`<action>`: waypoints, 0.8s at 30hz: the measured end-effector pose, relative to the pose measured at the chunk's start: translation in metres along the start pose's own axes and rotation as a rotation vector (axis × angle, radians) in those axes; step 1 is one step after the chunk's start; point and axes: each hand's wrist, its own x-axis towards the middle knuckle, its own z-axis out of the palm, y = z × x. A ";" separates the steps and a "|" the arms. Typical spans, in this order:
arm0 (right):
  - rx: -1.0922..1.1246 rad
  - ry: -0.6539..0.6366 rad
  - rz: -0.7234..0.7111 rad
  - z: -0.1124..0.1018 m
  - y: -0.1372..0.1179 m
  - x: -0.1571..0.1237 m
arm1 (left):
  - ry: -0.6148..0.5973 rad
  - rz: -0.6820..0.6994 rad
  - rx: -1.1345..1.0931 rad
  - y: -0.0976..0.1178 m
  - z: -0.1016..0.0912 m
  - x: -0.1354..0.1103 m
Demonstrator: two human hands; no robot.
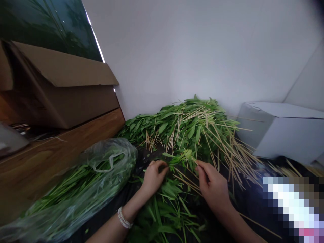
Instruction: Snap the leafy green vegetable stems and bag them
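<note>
My right hand pinches the end of a thin wooden skewer between thumb and fingers. Pale green leaves are bunched near its fingertips, and the skewer's far end is hidden in them. To the left, my left hand has thumb and fingers closed at the leafy end of this bunch. Several bare wooden skewers lie between and below the hands. Loose leafy greens spread on a black surface close to me. Behind the hands rises a heap of skewered leafy greens, its sticks pointing right and forward.
A clear plastic bag of long green leaves lies at the left. Beyond it, an open cardboard box stands on a wooden surface. A white box sits at the right, against a pale wall.
</note>
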 end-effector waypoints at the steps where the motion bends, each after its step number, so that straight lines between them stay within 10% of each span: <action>1: -0.007 0.011 0.000 -0.001 0.000 0.001 | 0.087 -0.019 -0.072 -0.002 -0.004 0.003; 7: -0.020 0.020 0.011 -0.002 0.004 0.001 | 0.385 -0.176 -0.549 -0.004 -0.025 0.016; 16: 0.086 -0.254 -0.090 0.009 -0.001 -0.011 | 0.218 -0.085 -0.518 0.015 -0.023 0.008; 24: 0.117 -0.293 -0.085 0.013 -0.002 -0.015 | 0.000 -0.309 -0.814 0.026 -0.019 0.001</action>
